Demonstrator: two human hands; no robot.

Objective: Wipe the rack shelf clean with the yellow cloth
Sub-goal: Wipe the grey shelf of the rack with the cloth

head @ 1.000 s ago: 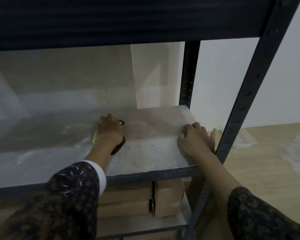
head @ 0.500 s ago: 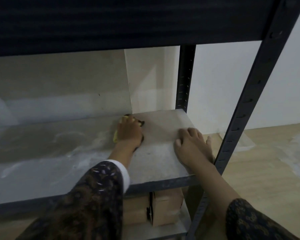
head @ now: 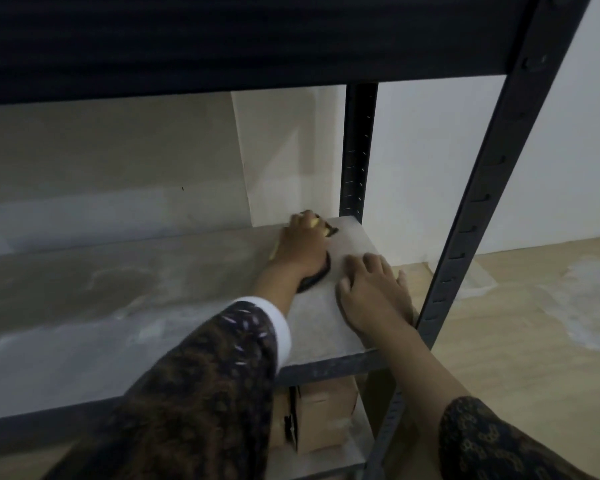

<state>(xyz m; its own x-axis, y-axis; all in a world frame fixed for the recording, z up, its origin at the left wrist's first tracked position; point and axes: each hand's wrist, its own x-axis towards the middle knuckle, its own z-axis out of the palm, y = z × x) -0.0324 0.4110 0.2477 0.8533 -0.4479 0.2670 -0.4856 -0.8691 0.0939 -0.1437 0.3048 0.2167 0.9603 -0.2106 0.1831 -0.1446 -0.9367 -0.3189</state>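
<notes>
From the head camera, the left hand (head: pixel 300 245) presses flat on the yellow cloth (head: pixel 315 224) near the back right corner of the shelf (head: pixel 118 306), fingers curled over it; only slivers of yellow and a dark edge peek out around the hand. The right hand (head: pixel 374 296) lies open and empty, palm down on the shelf's right end, just beside the front post (head: pixel 482 188). Pale dusty streaks mark the shelf to the left. Cardboard boxes (head: pixel 321 414) sit on the level below.
</notes>
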